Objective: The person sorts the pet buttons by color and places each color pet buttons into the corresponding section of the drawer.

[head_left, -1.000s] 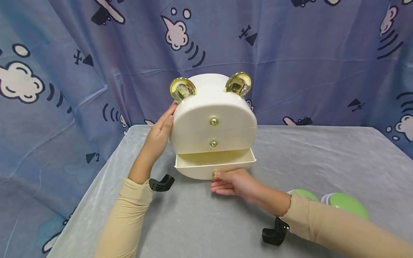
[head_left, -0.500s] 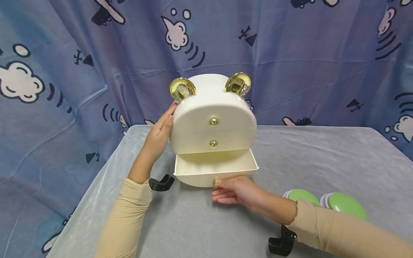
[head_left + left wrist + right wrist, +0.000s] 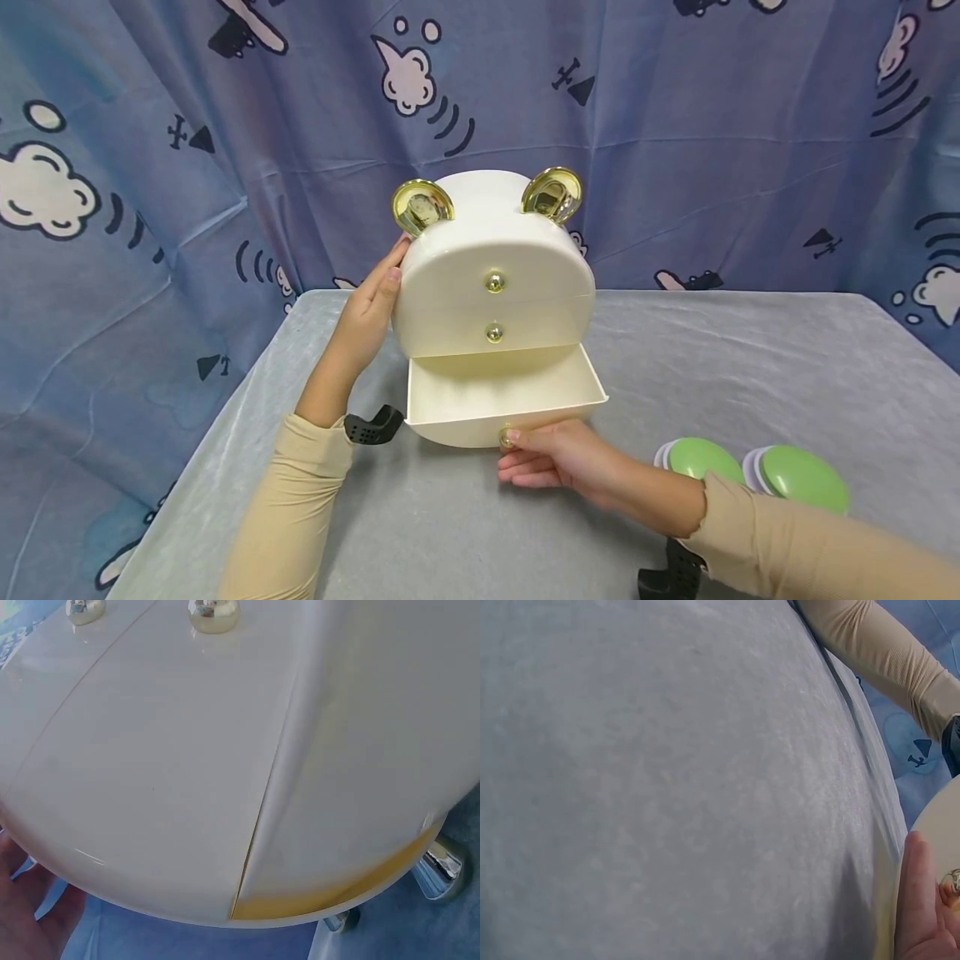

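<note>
Head cam shows a grey table (image 3: 750,358) with a cream drawer box (image 3: 491,275) standing near its back edge, gold ears on top. The box's bottom drawer (image 3: 504,393) sticks out toward the person. Left hand (image 3: 372,310) lies flat against the box's left side, fingers straight. Right hand (image 3: 558,454) is just in front of the box, pinching the drawer's little gold knob (image 3: 506,437). Two green lids (image 3: 757,468) sit right of the box, well apart from it.
</note>
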Tool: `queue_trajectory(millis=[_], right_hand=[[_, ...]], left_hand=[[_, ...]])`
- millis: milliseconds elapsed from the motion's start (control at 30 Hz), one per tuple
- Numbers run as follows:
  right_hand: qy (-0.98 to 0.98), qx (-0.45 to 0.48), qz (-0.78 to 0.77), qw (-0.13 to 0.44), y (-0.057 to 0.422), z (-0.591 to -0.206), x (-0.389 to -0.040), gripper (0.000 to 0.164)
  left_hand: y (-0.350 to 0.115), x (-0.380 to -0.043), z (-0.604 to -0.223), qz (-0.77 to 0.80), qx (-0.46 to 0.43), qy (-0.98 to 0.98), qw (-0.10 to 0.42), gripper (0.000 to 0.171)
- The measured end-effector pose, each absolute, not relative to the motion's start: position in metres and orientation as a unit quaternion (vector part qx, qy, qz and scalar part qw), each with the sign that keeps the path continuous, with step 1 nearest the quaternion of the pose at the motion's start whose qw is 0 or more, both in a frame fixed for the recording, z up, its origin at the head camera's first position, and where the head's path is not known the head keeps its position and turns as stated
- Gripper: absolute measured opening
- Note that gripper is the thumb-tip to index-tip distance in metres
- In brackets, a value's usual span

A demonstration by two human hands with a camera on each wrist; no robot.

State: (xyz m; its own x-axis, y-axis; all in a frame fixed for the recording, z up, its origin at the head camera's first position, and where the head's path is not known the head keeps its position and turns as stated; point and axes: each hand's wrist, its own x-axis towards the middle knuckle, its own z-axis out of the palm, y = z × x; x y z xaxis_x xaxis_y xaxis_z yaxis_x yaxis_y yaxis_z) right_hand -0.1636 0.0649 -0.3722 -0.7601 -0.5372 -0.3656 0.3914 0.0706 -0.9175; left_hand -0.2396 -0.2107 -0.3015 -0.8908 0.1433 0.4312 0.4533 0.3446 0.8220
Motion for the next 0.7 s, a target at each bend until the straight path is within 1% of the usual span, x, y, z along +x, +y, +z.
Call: queue_trajectory(millis=[300, 533, 700], right_hand=[[0.639, -0.064, -0.682, 0.350, 0.070, -0.376, -0.156, 0.039], [0.631, -0.060, -0.685, 0.359, 0.072, -0.377, -0.145, 0.041], [0.627, -0.056, -0.690, 0.357, 0.072, -0.378, -0.137, 0.039]], left_hand=[[-0.212, -0.240, -0.302, -0.542, -0.187, -0.808, 0.136, 0.049], [-0.213, -0.242, -0.305, -0.541, -0.187, -0.809, 0.137, 0.050], [-0.213, -0.243, -0.305, -0.537, -0.184, -0.812, 0.137, 0.050]])
